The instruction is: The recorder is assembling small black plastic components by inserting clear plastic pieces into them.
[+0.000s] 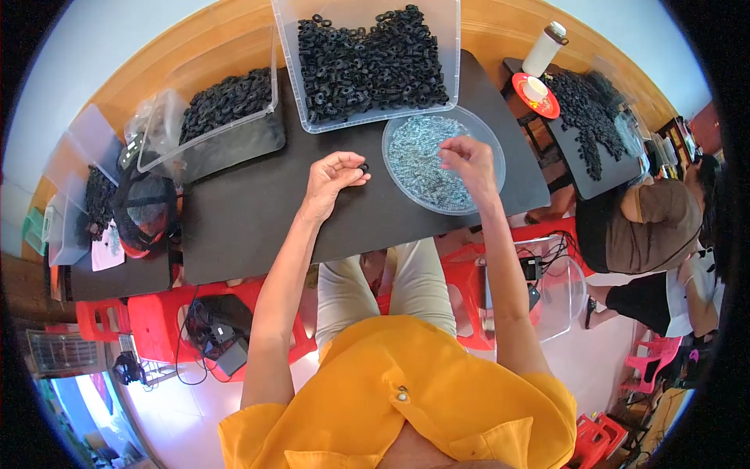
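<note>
Little black piece (364, 167) in the left hand (351, 170), right hand (447, 153) over the shiny bits (416, 162)
left thumb and fingers nearly closed round it; right fingertips bunched together above the round tray (439, 209) (can't tell if they've got anything); clear bin (291, 70) of black parts (371, 66) just beyond both hands

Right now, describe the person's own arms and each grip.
The left grip and right grip are ungloved hands. The left arm and right arm are bare below short orange-yellow sleeves; no watch, bracelet or cable shows on either.
</note>
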Demonstrator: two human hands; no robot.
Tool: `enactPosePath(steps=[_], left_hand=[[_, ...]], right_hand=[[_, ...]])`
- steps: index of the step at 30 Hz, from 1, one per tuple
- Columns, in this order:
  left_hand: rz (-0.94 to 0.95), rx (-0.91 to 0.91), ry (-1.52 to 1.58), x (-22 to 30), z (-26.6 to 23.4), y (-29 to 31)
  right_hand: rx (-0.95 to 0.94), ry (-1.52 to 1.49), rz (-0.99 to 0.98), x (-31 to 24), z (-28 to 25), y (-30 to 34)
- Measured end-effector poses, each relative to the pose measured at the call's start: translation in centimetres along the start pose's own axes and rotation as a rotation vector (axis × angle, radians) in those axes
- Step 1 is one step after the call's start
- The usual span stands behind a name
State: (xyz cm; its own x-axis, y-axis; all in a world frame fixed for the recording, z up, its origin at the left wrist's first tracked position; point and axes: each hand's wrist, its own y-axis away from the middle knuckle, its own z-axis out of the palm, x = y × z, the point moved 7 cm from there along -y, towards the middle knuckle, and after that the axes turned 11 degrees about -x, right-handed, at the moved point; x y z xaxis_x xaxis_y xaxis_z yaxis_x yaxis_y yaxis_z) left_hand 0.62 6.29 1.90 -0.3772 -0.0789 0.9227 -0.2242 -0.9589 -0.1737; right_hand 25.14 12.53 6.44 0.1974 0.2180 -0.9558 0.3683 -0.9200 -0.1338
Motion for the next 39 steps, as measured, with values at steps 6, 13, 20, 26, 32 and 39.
enactPosePath(steps=[6,13,20,26,32,39], left_hand=[[-0.002,-0.019,0.015,-0.5,-0.1,-0.1],[-0.009,-0.041,-0.073,-0.9,0.3,-0.1],[-0.03,-0.034,-0.082,-0.8,0.3,-0.1],[-0.021,-0.043,-0.066,-0.8,0.2,-0.1],[-0.01,-0.064,-0.068,-0.7,0.8,-0.5],[-0.051,0.063,-0.176,-0.4,-0.4,0.6]], right_hand=[[-0.123,-0.018,-0.071,-2.0,5.6,-0.1],[0.033,0.193,-0.066,-1.2,3.7,-0.9],[0.035,0.163,-0.084,-1.5,2.4,-0.6],[-0.122,0.063,-0.117,-3.4,7.3,-0.3],[-0.151,0.18,-0.194,-3.5,9.5,-0.5],[-0.105,0.402,-0.398,-5.7,11.3,0.3]])
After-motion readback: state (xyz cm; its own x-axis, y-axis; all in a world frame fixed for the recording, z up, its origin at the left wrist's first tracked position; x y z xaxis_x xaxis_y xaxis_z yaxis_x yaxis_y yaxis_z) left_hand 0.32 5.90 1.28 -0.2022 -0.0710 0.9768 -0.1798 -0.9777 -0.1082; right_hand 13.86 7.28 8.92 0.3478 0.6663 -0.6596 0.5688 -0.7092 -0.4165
